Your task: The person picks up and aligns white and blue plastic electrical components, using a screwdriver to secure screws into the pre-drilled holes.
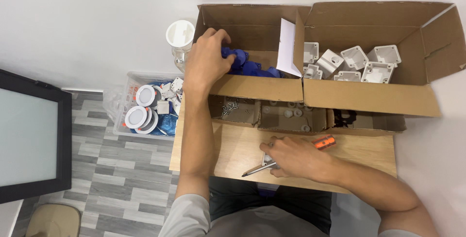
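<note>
— Reaching into the left box point(252, 21), is that the left hand point(208, 57)?

— Yes. Its fingers curl over a blue part point(232, 56) at the top of the blue heap point(255, 67), gripping it. The heap lies in that box's bottom, beside a white card point(287, 47) leaning on the divider.

— And the right hand point(293, 157)?

— Down on the wooden table point(242, 149), near the front edge. Its fingers are bent and close together over a small white part point(268, 159), holding it against the wood. A screwdriver point(310, 150) runs under the same hand: metal tip sticking out left, orange handle showing on the right.

— What sits in the other box point(383, 18)?

— White square housings point(354, 62), piled loosely.

— In front of the boxes?

— Three low trays: one with screws point(232, 107), one with small white rings point(291, 113), one with black bits point(345, 118).

— Off the table?

— On the floor at left, a clear bin point(127, 79) with round white lamps point(144, 95) and blue bags. A white cup point(180, 34) stands just by the left wrist.
</note>
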